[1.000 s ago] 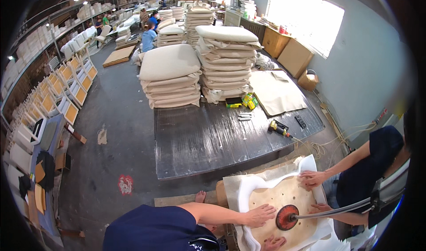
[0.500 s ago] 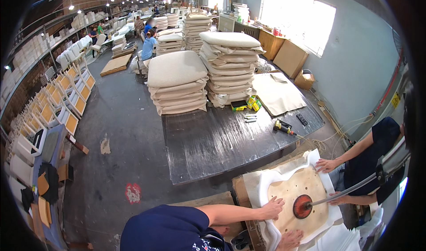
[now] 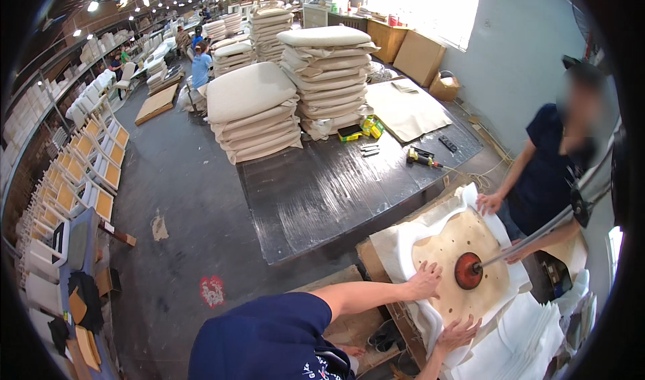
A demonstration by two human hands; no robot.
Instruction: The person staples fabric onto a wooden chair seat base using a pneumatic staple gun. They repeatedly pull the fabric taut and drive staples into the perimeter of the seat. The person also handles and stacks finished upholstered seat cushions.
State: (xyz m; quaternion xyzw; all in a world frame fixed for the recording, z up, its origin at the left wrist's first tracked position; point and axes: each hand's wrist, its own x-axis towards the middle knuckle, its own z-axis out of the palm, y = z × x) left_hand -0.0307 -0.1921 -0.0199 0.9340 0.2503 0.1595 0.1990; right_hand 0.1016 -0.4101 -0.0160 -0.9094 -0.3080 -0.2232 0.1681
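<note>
A tan wooden seat panel [image 3: 447,259] dotted with small holes lies on white padding [image 3: 408,246], whose edges curl up around it. Against the middle of the panel sits a red round disc [image 3: 468,271] on the end of a metal rod [image 3: 514,248]. My left hand [image 3: 424,280] rests with fingers spread across the panel's near left edge and the padding. At the near corner my right hand [image 3: 459,334] touches the padding, fingers stretched apart. Neither hand holds anything loose. Opposite me, a co-worker's hand [image 3: 489,203] lies on the far edge of the padding.
White sheets [image 3: 521,340] are piled at the lower right. Beyond stands a dark table [image 3: 322,205] bearing stacks of beige cushions [image 3: 329,84], a yellow-black air tool [image 3: 422,157] and a beige cloth [image 3: 406,115]. Chair frames [image 3: 87,165] line the left side.
The view has shifted, bringing the co-worker's upper body into sight. My right hand has moved out along the near padding edge with its fingers spreading. My left hand stays by the panel's left edge.
</note>
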